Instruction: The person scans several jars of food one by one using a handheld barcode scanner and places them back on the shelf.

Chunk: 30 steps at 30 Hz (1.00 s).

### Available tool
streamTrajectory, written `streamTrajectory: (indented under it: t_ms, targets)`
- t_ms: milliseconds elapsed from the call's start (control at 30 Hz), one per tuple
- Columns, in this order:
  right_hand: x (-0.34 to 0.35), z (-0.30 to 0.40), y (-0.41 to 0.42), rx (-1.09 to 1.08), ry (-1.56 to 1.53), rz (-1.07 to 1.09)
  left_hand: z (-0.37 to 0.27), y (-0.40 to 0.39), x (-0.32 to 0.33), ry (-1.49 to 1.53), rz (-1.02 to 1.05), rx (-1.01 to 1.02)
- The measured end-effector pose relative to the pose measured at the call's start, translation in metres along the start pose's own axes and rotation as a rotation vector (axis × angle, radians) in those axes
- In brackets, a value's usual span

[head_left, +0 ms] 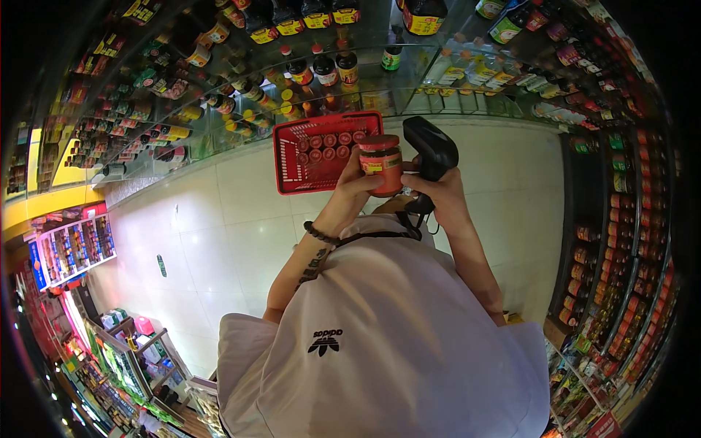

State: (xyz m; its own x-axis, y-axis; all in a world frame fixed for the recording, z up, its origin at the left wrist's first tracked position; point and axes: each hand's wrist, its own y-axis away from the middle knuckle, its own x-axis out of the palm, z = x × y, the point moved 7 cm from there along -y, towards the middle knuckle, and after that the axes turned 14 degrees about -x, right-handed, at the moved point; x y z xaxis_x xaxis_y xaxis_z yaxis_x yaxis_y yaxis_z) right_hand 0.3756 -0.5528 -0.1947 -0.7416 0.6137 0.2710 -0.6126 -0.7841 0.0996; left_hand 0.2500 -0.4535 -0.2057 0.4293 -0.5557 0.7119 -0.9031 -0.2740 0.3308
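Note:
My left hand (353, 183) grips a glass jar (389, 172) with a red lid, reddish contents and a label that bears writing. The jar stands roughly upright in front of my chest. My right hand (441, 191) is wrapped around the handle of a black handheld barcode scanner (432, 145), close beside the jar. Its thumb reaches toward the jar's side; whether it touches cannot be told. Beyond my left hand, a red plastic shopping basket (282, 159) holds several small containers with round red tops (328, 145). The jar and my hand hide part of the basket's near right side.
Glass shelves (372, 60) with sauce bottles (323, 71) run across the far side. Racks of jars (613, 235) line the right. A display rack (76, 249) and a shelving unit (142, 356) stand at left. Pale floor tiles (246, 219) lie around me; a dark green item (161, 265) is on them.

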Motion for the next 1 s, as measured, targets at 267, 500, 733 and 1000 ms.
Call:
streamTrajectory:
  t_ms: [267,500,733,1000]
  targets:
    - [0.004,0.001,-0.001,0.029,-0.021,0.055,-0.007,0.006,0.001,-0.175,-0.214,0.096]
    - [0.008,-0.002,-0.005,-0.003,-0.101,0.084,-0.017,0.008,0.0,-0.381,-0.329,0.199]
    - [0.018,0.003,-0.016,-0.023,-0.067,0.09,-0.028,0.004,-0.01,-0.454,-0.36,0.272]
    - [0.034,0.02,-0.017,-0.203,-0.047,0.061,-0.026,0.004,-0.015,-0.4,-0.321,0.263]
